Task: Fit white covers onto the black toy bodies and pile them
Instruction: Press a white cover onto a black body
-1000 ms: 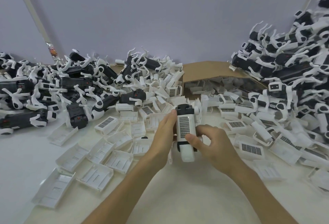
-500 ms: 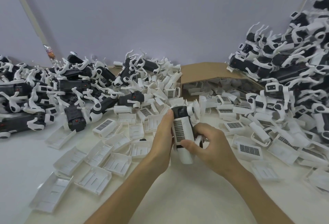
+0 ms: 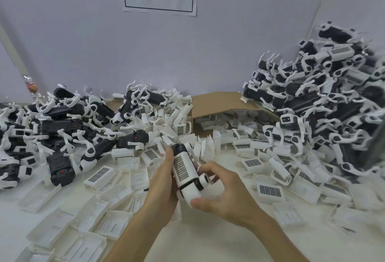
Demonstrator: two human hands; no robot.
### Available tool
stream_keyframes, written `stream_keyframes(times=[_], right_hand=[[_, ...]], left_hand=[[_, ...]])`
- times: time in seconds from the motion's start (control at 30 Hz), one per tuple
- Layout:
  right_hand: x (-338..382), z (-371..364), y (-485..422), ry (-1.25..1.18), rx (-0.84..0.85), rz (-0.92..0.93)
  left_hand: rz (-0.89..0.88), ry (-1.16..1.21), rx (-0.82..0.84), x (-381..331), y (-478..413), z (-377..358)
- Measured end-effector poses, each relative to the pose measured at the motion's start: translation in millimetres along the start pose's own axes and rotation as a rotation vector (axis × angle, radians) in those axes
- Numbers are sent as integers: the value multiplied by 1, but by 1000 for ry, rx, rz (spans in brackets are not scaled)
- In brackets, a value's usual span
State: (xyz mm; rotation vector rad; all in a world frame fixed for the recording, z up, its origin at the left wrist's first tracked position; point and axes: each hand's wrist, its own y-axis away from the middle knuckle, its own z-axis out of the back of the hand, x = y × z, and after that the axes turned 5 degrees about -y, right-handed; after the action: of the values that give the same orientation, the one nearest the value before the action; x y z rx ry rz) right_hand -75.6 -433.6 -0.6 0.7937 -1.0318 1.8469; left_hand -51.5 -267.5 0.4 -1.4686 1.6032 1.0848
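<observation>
Now I hold one black toy body in the middle of the frame, just above the worktop. My left grip wraps its side to steady it. My right grip pinches its near end, maybe to press the white cover snug.

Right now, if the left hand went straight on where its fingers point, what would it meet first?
Probably the heap of loose white covers beyond the left hand and the toy it grips; depth unclear.
</observation>
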Motion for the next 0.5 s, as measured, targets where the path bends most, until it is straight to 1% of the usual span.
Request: stream_keyframes(times=[0.03,0.07,0.17,0.2,0.27,0.3,0.33,0.37,0.43,0.5], right_hand=[[1,0,0,-41,-3,-13],[3,-1,0,-133,2,-33],[10,0,-6,-577,-13,-126],[14,3,-9,-755,-29,-189],[17,9,-14,-1100,-75,-387],[15,12,-14,-1228,-109,-487],[13,15,-13,-1301,-142,-560],[11,18,-12,-1320,-165,-607],[12,27,-11,-1272,-204,-657],[21,45,-16,-1193,-246,-660]], left_hand=[[-21,-39,-9,-1,0,0],[-49,-74,-30,-2,0,-1],[-137,-81,-168,-5,-3,2],[-162,-57,-203,-7,-4,4],[-183,-3,-269,-9,-7,9],[-186,15,-300,-10,-8,11],[-188,20,-325,-10,-9,13],[-189,16,-344,-10,-11,15],[-185,9,-366,-10,-15,17],[-161,15,-369,-9,-17,17]])
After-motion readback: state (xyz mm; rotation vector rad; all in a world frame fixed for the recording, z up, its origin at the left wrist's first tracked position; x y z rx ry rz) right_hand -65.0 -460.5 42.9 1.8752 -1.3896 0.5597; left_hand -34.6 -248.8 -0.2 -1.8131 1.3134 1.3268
